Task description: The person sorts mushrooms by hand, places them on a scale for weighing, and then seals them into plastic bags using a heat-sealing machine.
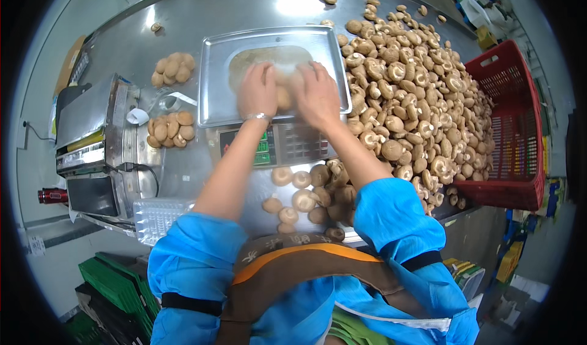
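Observation:
My left hand and my right hand are over the metal tray of a digital scale. A few brown mushrooms lie between them, touched from both sides. Blur and the backs of my hands hide my fingertips, so their grip is unclear. Two packs or clusters of mushrooms sit left of the tray. A large heap of shiitake mushrooms spreads to the right, and loose ones lie below the scale.
A red plastic crate lies tipped at the heap's right side. To the left stand a metal wrapping machine and a roll of white labels. Clear plastic trays are stacked at the steel table's near left edge.

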The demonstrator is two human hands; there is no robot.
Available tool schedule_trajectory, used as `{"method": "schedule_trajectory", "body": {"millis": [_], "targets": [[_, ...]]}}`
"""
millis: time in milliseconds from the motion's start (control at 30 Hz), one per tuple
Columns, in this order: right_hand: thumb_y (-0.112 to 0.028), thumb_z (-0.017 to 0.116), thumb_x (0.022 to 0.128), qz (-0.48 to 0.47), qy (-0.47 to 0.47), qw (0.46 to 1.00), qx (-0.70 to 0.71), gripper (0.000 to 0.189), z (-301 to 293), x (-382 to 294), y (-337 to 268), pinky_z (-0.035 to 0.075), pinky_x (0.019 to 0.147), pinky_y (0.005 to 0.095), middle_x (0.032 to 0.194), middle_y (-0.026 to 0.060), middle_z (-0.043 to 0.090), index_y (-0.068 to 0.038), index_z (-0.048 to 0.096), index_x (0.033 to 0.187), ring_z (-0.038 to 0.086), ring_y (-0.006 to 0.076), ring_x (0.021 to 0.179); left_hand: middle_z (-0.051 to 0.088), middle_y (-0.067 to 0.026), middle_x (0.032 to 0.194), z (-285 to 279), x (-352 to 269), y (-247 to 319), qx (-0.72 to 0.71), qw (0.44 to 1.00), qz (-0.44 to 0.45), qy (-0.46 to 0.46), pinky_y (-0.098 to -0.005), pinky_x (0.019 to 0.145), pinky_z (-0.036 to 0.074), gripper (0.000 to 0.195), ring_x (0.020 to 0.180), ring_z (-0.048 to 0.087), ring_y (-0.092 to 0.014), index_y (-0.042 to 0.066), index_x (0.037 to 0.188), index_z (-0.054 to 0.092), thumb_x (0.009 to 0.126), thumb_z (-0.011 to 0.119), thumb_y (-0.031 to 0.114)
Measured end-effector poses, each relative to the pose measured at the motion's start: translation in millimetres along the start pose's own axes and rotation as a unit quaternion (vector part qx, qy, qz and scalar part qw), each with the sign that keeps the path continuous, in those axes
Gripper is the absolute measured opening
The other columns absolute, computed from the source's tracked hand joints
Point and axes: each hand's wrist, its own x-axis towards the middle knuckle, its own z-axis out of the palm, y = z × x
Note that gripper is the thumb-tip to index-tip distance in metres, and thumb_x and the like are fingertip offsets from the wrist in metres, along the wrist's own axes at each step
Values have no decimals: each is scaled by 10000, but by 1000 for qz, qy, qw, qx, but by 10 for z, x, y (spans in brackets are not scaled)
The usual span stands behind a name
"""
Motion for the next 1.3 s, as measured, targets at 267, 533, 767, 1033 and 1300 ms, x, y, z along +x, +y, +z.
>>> {"method": "schedule_trajectory", "body": {"millis": [267, 533, 767, 1033, 1300], "targets": [[-450, 615, 841, 31, 45, 998, 40, 657, 9, -47, -109, 285, 1091, 492, 1399, 281, 375, -59, 442, 1340, 339, 439, 1314, 596, -175, 1232, 11, 129, -486, -82, 995, 40, -26, -359, 1013, 386, 482, 1152, 549, -304, 1, 1213, 597, 1006, 403, 390], [-297, 642, 799, 245, -127, 960, -44, 301, -2107, -1102, 818, 503, 779, 421, 917, 106, 667, -109, 667, 1033, 634, 295, 918, 612, -95, 1161, -552, -344, 39, -99, 995, 2, -14, -317, 953, 414, 326, 1081, 554, -190, 16, 1193, 589, 984, 498, 248], [-338, 840, 613, 122, -140, 949, -255, 677, -2273, -1991, 1276, 430, 895, 401, 1023, 108, 581, -148, 578, 1208, 531, 294, 974, 619, -40, 1042, -200, -1266, 862, -246, 946, 39, -206, -262, 839, 459, 200, 930, 570, -117, 33, 1118, 601, 939, 566, 115], [-34, 756, 744, 352, -110, 765, 527, 652, -1960, -2110, 1065, 488, 905, 304, 1262, 93, 549, -7, 458, 1323, 567, 178, 1124, 558, -125, 1224, 55, -1706, 1341, -133, 913, 185, -339, -361, 929, 450, 590, 1111, 544, -264, 84, 1298, 511, 767, 751, 179], [-34, 733, 768, 327, -90, 895, 289, 413, -2057, -2133, 860, 530, 654, 269, 946, 58, 675, -48, 591, 1156, 645, 109, 741, 570, -152, 1230, -13, -1884, 1082, -147, 868, 142, -452, -367, 968, 443, 620, 1122, 565, -311, 44, 1257, 546, 708, 812, 156]]}}
